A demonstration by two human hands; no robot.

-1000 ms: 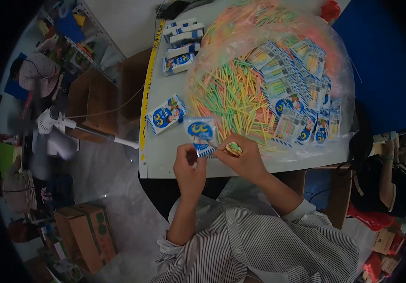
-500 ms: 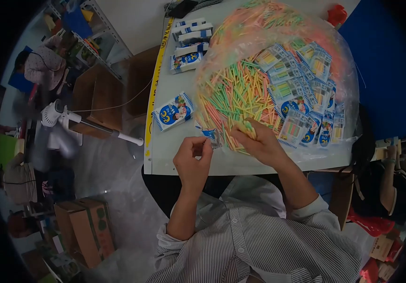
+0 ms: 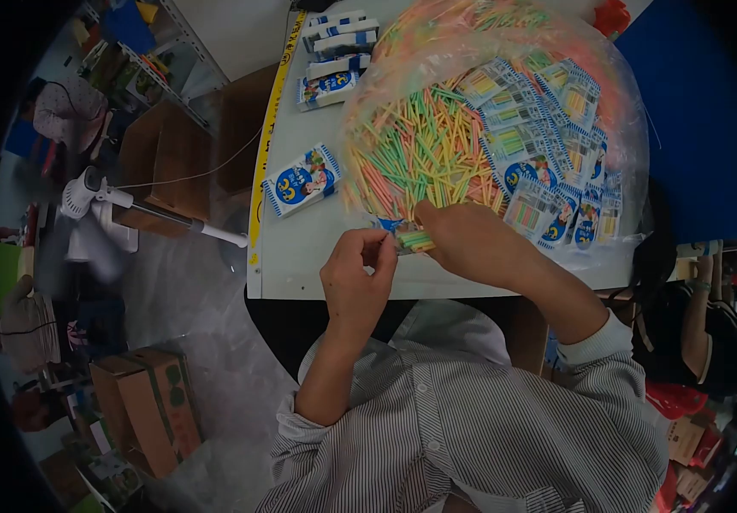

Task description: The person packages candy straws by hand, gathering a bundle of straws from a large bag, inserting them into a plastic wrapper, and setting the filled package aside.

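My left hand [image 3: 356, 280] pinches the edge of a small blue-and-clear packet [image 3: 389, 225] near the table's front edge. In my right hand [image 3: 475, 244] is a small bundle of pastel sticks [image 3: 416, 242], yellow and green. The ends of the bundle meet the packet's opening, close to the left fingertips; the packet is partly hidden by both hands. Just beyond lies a heap of loose coloured sticks [image 3: 424, 154] on a large clear plastic bag [image 3: 629, 111]. Filled packets [image 3: 522, 128] rest on the heap's right side.
A blue-and-white packet bundle [image 3: 302, 179] lies left on the white table [image 3: 317, 244], with a row of banded bundles [image 3: 327, 90] behind it. Left of the table stand a fan [image 3: 90, 195] and cardboard boxes [image 3: 150, 410]. Other people [image 3: 69, 111] sit farther off.
My right hand has moved left and turned, bringing the sticks from over the heap to the packet. My left hand keeps its pinch. The whole view has shifted slightly.
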